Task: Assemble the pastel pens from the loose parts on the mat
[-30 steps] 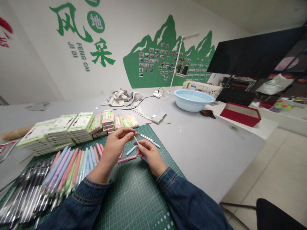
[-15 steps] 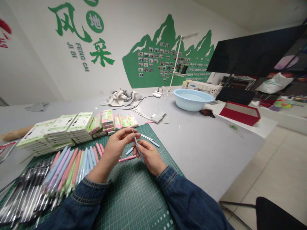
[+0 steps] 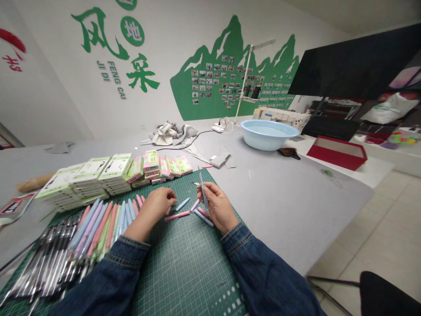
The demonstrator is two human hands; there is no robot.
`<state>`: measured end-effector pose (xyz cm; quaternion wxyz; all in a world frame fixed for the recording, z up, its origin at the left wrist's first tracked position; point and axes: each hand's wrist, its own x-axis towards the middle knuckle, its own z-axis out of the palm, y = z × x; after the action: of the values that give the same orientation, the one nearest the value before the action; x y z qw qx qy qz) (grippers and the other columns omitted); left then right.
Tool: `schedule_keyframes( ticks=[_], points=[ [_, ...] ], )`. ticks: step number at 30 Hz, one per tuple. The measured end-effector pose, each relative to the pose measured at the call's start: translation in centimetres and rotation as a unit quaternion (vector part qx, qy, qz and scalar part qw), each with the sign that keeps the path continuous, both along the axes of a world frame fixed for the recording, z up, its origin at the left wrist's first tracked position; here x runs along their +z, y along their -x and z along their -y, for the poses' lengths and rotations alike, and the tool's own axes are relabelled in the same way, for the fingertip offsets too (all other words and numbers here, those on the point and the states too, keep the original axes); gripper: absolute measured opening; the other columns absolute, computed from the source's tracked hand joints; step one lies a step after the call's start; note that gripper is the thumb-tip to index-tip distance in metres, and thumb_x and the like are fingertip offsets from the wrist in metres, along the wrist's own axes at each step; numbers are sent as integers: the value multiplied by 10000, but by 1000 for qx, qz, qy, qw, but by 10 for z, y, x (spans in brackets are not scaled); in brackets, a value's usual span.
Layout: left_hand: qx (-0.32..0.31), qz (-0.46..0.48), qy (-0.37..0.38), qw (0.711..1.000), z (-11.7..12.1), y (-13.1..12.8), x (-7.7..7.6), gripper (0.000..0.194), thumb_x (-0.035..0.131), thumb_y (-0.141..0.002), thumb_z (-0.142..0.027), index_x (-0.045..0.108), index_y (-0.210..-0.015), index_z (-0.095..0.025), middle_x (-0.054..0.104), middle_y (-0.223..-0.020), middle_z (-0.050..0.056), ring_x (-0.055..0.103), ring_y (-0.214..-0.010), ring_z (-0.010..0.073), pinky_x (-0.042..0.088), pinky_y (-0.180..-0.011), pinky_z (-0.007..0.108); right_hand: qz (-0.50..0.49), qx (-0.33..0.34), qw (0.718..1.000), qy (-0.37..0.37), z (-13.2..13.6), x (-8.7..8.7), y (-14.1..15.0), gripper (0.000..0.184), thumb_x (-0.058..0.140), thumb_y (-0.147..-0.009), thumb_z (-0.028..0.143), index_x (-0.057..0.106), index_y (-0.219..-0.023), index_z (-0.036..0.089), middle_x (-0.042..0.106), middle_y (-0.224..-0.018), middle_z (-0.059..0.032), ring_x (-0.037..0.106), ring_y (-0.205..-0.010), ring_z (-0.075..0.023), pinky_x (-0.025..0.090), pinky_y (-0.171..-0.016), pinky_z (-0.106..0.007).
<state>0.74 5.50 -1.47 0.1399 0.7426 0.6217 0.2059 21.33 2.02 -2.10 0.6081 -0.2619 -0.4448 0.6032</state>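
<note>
My right hand (image 3: 219,206) is closed around a light blue pen (image 3: 204,195), held upright with a thin clear refill standing out of its top. To its left, my left hand (image 3: 160,202) is curled low over the green cutting mat (image 3: 184,263), fingertips pressed together; what they hold, if anything, is hidden. Between and beneath the hands lie loose pen pieces: a pink barrel (image 3: 177,216), a short blue piece (image 3: 183,204), a purple piece (image 3: 194,205) and a blue barrel (image 3: 204,217).
Left on the mat lie a row of coloured pens (image 3: 101,224) and many clear, black-tipped pens (image 3: 42,259). Behind them stand stacked white-green boxes (image 3: 115,171) and small pink-green boxes (image 3: 151,162). Farther back are crumpled cloth (image 3: 167,134), a blue basin (image 3: 269,138) and a red box (image 3: 337,153).
My hands have moved apart: the left has come away from the blue pen and down toward the mat. My right hand keeps the pen, now held more upright, with the refill showing above.
</note>
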Motion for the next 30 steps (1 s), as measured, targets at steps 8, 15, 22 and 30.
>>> schedule_keyframes(
  ticks=[8,15,22,30],
  points=[
    [44,11,-25,999,2,-28,-21,66,653,-653,-249,623,-626,-197,641,-708,68,577,-682,213,367,-599,291,20,-37,999,-10,-7,-5,-6,185,606,-823,348,662,-909,194,593,-729,-17,507,-694,-133,385,-683,-274],
    [-34,548,-23,835,5,-36,51,273,685,-705,-375,620,-874,-171,652,-775,25,619,-698,157,502,-674,288,49,-5,999,-17,-2,-8,4,198,597,-827,357,664,-906,188,598,-717,-18,507,-684,-131,385,-673,-270],
    [-78,555,-54,827,11,-52,81,242,668,-746,-335,619,-902,-157,674,-862,46,637,-810,168,522,-741,299,61,7,998,-27,0,-8,4,189,578,-844,333,661,-922,183,591,-708,-12,489,-668,-124,378,-670,-265],
    [-121,486,-50,864,9,-51,68,213,630,-791,-318,603,-938,-165,671,-879,47,635,-850,182,518,-762,317,65,6,998,-26,-1,-9,5,188,568,-847,319,663,-930,179,587,-703,-7,478,-659,-116,378,-672,-261]
  ],
)
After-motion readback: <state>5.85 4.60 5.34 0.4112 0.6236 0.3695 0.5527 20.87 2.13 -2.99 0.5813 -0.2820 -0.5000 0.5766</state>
